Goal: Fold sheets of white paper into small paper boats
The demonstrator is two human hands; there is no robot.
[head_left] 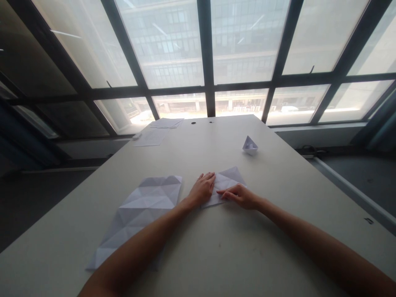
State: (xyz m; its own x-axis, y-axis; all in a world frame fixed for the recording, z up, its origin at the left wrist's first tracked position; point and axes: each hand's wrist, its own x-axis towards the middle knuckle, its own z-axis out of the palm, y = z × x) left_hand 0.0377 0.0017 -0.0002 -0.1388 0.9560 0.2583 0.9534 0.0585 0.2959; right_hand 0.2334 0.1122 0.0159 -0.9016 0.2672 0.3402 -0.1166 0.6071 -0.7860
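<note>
A folded white paper (227, 179) lies on the pale table (216, 247) in front of me. My left hand (202, 189) rests flat on its left part, fingers stretched out and together. My right hand (239, 196) presses on the paper's near edge, index finger pointing left along the fold and the other fingers curled. To the left lies a large creased white sheet (139, 210), unfolded and flat, partly under my left forearm. A small finished paper boat (250, 145) stands farther back on the right.
Loose sheets of paper (161, 128) lie at the table's far left corner, beside a small white object (137, 135). Two dark holes (194, 122) mark the far edge. Large windows with dark frames stand beyond the table.
</note>
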